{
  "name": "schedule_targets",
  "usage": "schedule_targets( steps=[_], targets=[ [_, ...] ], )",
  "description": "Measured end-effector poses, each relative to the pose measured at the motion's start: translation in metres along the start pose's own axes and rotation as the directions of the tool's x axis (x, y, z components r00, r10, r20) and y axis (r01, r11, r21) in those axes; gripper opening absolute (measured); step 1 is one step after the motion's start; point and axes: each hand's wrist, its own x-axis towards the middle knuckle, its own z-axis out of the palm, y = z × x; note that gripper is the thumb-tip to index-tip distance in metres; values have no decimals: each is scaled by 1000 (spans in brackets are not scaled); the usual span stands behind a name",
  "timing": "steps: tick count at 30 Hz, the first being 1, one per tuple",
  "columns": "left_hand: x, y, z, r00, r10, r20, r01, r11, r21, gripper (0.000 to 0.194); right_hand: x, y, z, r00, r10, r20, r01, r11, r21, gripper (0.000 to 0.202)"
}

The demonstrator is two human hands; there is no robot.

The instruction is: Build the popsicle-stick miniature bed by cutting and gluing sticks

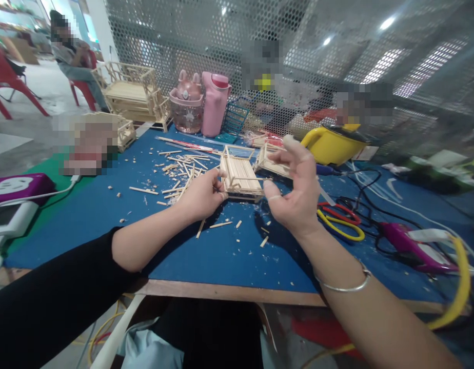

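Note:
A small frame of thin wooden sticks (242,174) stands on the blue tabletop (175,256), with a slatted base and short uprights. My left hand (204,195) pinches its near left corner between thumb and fingertips. At the right of the frame, my right hand (296,187) is raised with thumb and fingers apart, and pale coverings show on some fingertips. A thin stick lies level across the frame's near side, its end close to my right thumb. Behind my right hand is a second small stick piece (273,161), partly hidden.
Loose sticks (183,174) and offcuts lie left of the frame. Scissors (342,223), cables and a purple power strip (417,248) are at the right. A pink bottle (215,105), yellow container (337,146) and larger stick models (131,95) stand behind. A person (73,56) sits far left.

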Motion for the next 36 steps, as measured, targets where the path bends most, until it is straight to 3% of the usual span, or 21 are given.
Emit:
schedule_targets(
  steps=[2, 4, 7, 12, 21, 24, 27, 36],
  targets=[
    [0, 0, -1, 1000, -7, 8, 7, 1000, -12, 39, 11, 5, -1, 976, -23, 215, 8, 998, 69, 76],
    [0, 1, -3, 1000, -17, 19, 18, 999, -39, 38, 19, 8, -1, 908, -13, 419, -28, 995, 91, 78],
    [0, 4, -5, 999, -28, 38, 31, 996, -80, 38, 22, 9, 1, 835, 62, 547, -115, 991, 63, 79],
    [-2, 5, -5, 998, -35, 44, 38, 997, -62, 41, 18, 4, 0, 818, 148, 555, -229, 970, 79, 78],
    [-4, 5, -3, 999, -29, 19, 29, 1000, -1, 42, 24, 0, -1, 874, 37, 485, -49, 999, 12, 75],
    [-3, 4, -3, 999, -24, 23, 24, 1000, -6, 42, 22, 5, -2, 887, -32, 460, 60, 997, -47, 56],
    [-3, 4, -3, 999, -22, 24, 22, 1000, -5, 42, 22, 9, -3, 868, -82, 490, 124, 991, -53, 28],
    [-4, 6, -3, 999, -26, 27, 26, 1000, -11, 43, 22, 14, 5, 854, 18, 520, -21, 1000, 1, 23]
  ],
)
